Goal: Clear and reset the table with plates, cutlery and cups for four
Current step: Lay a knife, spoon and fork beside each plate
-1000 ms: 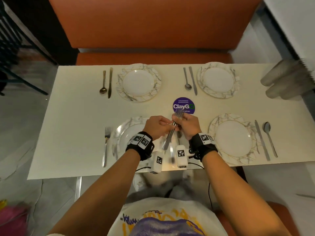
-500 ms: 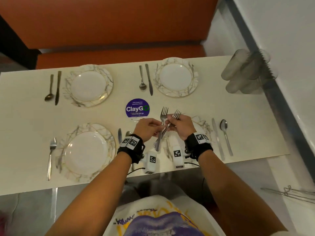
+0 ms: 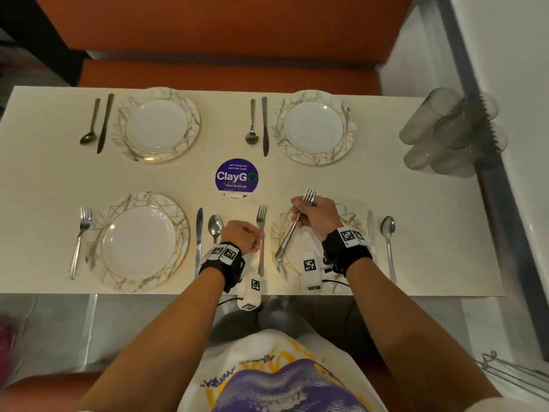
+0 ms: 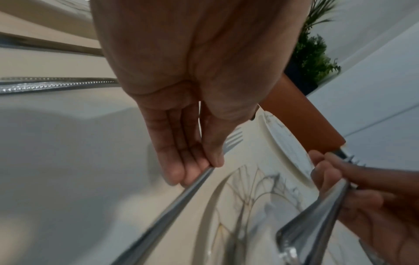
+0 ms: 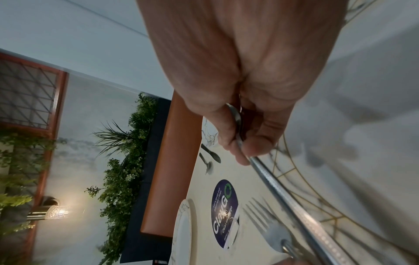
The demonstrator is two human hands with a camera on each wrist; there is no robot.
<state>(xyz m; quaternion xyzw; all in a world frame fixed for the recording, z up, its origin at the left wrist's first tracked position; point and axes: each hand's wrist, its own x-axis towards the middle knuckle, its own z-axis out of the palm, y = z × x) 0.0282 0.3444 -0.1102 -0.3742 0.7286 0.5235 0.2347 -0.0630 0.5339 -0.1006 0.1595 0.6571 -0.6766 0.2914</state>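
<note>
L hand (image 3: 241,235) hides fork (image 3: 261,230) mid-handle; cups (image 3: 439,135) blurred.

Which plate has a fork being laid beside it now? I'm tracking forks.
The near-right plate: the left hand holds a fork along its left edge.

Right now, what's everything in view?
Table: one, cream, before the person.
Plates: four, white with marbled gold-lined rims, one per place.
Knives: four, silver, one beside each plate.
Spoons: four, silver, beside the knives.
Forks: at least three, silver; one left of the near-left plate, two in the hands.
Cups: clustered, translucent, count unclear, table's far right.
Sticker: one, purple, table centre.
Bench: one, orange, beyond the table.
Plants: green, near the bench.
Left hand: grip pinches a fork left of the near-right plate.
Right hand: grip holds a fork above that plate.
</note>
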